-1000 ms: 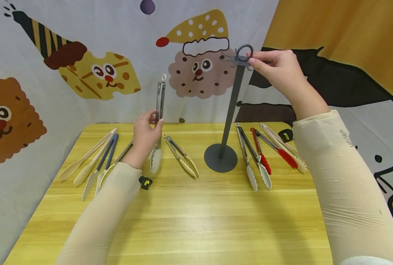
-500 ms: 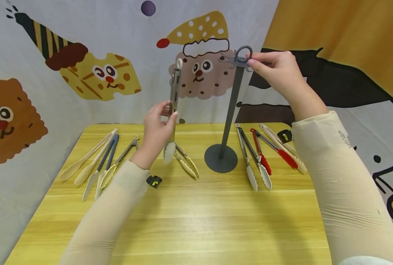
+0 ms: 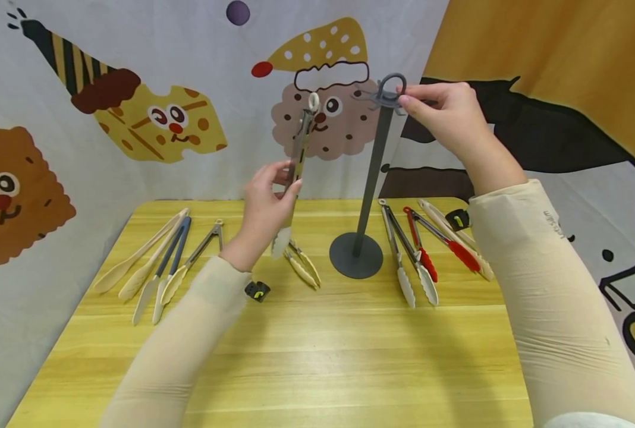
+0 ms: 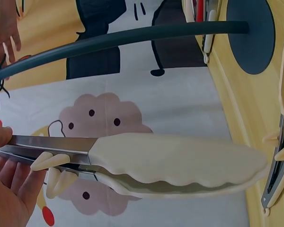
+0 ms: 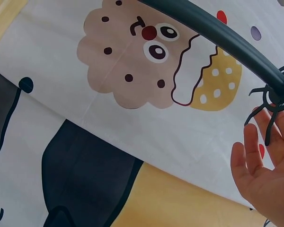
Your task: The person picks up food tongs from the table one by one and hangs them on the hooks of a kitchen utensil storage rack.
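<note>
The left hand (image 3: pixel 268 202) grips pale-tipped tongs (image 4: pixel 132 153); the right hand (image 3: pixel 451 116) pinches the grey stand (image 3: pixel 372 169) at its top.

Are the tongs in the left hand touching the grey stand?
Apart. The head view shows it: backdrop and tabletop are visible in the gap between the tongs and the grey stand.

The left hand (image 3: pixel 268 205) hides part of its white-tipped tongs (image 3: pixel 302 142) and the handle end of the yellow-tipped tongs (image 3: pixel 304 267), while the right wrist view crops out the stand base (image 3: pixel 357 261).
</note>
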Action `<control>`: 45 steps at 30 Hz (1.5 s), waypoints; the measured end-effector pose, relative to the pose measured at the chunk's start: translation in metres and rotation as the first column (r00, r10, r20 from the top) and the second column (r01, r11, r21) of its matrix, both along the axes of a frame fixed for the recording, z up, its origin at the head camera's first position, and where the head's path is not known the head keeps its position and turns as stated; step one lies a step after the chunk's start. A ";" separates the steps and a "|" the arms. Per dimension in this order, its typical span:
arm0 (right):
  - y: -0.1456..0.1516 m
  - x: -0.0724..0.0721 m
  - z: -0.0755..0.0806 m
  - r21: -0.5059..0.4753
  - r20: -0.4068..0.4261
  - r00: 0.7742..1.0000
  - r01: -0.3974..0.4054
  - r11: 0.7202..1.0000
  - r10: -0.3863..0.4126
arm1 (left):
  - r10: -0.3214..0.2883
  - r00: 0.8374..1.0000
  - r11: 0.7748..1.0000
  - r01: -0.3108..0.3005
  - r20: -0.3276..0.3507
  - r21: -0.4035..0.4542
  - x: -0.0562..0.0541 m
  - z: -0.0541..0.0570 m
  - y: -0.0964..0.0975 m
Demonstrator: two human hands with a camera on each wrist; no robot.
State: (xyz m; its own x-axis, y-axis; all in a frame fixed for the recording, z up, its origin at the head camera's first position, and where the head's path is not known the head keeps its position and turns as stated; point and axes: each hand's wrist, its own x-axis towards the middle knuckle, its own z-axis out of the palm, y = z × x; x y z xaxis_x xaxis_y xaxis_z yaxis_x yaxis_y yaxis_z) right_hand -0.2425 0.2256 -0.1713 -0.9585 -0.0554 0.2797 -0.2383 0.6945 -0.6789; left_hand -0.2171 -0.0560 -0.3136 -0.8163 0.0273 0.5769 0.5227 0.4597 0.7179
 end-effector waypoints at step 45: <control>-0.003 0.002 0.000 -0.025 0.007 1.000 0.014 1.000 -0.014 | -0.085 0.995 0.996 0.083 -0.053 -0.040 0.007 0.011 0.040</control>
State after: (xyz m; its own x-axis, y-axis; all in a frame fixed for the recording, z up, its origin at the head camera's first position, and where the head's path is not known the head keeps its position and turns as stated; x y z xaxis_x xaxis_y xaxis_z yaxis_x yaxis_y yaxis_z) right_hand -0.2406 0.2227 -0.1716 -0.9610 -0.0350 0.2744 -0.2240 0.6804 -0.6978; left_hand -0.2103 -0.0159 -0.3023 -0.7777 0.1169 0.6176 0.5985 0.4383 0.6706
